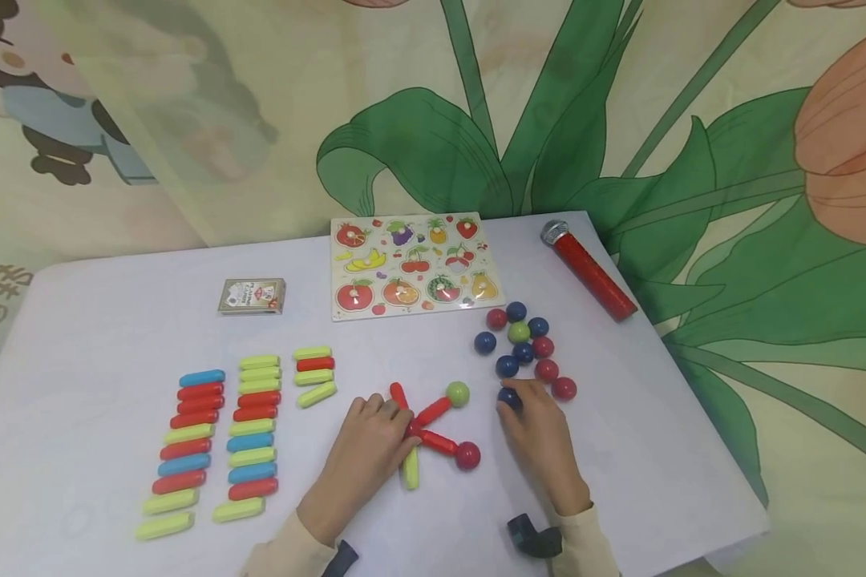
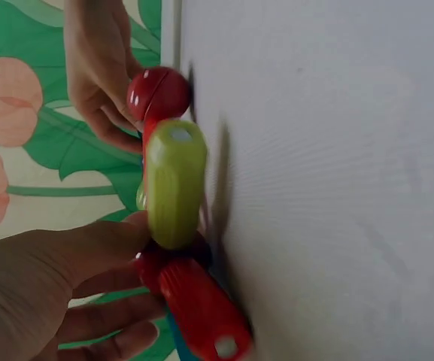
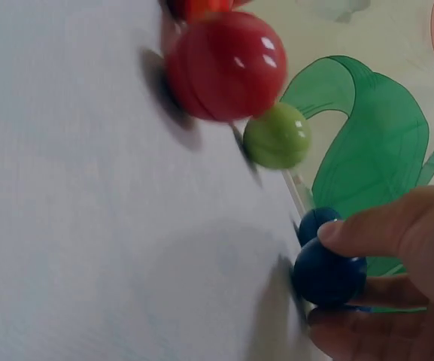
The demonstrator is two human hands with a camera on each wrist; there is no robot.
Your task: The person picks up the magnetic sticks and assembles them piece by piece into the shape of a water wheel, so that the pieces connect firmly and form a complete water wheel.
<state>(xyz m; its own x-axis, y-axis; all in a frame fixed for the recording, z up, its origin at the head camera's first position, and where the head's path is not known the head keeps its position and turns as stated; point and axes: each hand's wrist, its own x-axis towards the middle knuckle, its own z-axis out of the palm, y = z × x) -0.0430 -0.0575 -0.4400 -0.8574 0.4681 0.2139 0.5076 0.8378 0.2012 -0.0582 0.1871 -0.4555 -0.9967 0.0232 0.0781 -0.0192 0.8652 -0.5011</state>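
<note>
My left hand [image 1: 366, 439] grips a star-shaped build of sticks and balls by its middle, thumb and fingers round the red centre ball [image 2: 150, 268]. Red sticks [image 1: 438, 442] and a yellow-green stick [image 2: 176, 184] spread out from that centre. One red stick ends in a green ball [image 1: 458, 393], another in a red ball [image 1: 467, 456]. To the right of the build, my right hand [image 1: 544, 441] pinches a dark blue ball [image 3: 328, 274] between thumb and fingers, low over the white table. Part of the build is hidden under the left hand.
Loose blue, red and green balls [image 1: 519, 332] cluster beyond my right hand. Columns of coloured sticks [image 1: 252, 421] lie at the left. Farther back are a card box [image 1: 252, 296], a fruit puzzle board [image 1: 416, 266] and a red microphone [image 1: 593, 275] near the table's right edge.
</note>
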